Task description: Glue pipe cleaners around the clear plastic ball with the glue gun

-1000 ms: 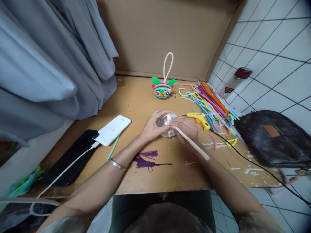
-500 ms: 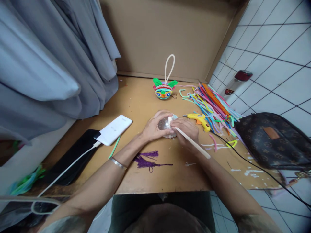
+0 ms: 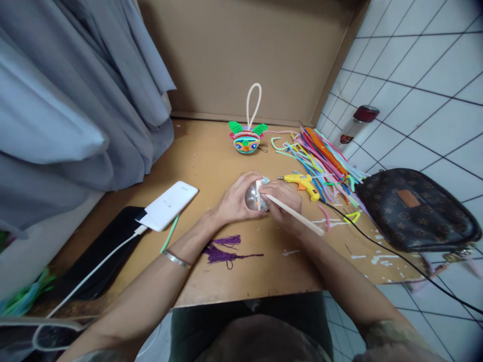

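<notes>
My left hand [image 3: 238, 198] is wrapped round a clear plastic ball [image 3: 252, 195] low over the table, thumb on the near side and fingers on the far side. My right hand [image 3: 284, 200] pinches a cream fuzzy pipe cleaner [image 3: 296, 216]. One end of the strip lies across the ball, and its long tail sticks out over my right wrist. Just right of my right hand lies a yellow glue gun [image 3: 302, 183]. Two purple tassels [image 3: 226, 250] rest on the table nearer to me. My right fingertips partly hide the ball's right side.
A colourful lion-head ornament [image 3: 246, 141] with a looped handle stands at the back. Right of it lie many-coloured pipe cleaners [image 3: 324, 156] and a brown patterned bag [image 3: 418, 216]. A white power bank [image 3: 169, 205] with its cable sits at left. The glue gun's black cord [image 3: 370, 239] crosses the right side.
The whole view has shifted slightly, so things on the table appear further left. Both hands keep hold of the ball and pipe cleaner, with the strip lying along the ball.
</notes>
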The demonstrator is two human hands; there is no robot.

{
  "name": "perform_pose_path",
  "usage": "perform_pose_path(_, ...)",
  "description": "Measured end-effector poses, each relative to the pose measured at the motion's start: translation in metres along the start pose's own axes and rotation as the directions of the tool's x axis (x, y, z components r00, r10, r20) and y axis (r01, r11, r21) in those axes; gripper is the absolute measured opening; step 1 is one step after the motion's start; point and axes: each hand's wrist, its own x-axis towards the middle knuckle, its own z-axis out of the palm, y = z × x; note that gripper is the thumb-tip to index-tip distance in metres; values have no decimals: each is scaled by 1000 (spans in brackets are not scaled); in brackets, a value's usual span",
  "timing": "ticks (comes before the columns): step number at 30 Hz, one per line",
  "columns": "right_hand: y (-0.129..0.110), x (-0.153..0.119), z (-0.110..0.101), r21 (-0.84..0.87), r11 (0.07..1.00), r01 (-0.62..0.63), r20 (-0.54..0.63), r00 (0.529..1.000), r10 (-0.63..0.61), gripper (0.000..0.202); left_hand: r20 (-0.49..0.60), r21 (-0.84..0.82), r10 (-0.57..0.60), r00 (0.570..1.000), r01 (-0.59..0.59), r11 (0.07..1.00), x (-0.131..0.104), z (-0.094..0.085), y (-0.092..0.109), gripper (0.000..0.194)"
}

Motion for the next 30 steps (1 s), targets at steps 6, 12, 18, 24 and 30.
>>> perform_pose_path(6,0,-2,3,-74,996,-44,57,997,48,23,-110,-69,-112,988,104,992,1,6,1,75)
perform_pose_path(12,30,-2,-17,-479,792,-380,-52,912,407,34,-116,-310,-435,893,384,870,5,3,-4,81)
perform_pose_path(18,60,-3,-40,-854,260,-452,-24,533,846,61,-112,-357,-524,844,458,814,8,-2,-5,82)
perform_pose_path(24,70,-6,-42,-899,100,-427,-101,423,900,65,-110,-377,-495,862,424,823,6,2,-3,80)
perform_pose_path(30,76,-8,-46,-843,83,-531,-123,341,932,52,-100,-334,-485,869,430,839,4,3,-5,82)
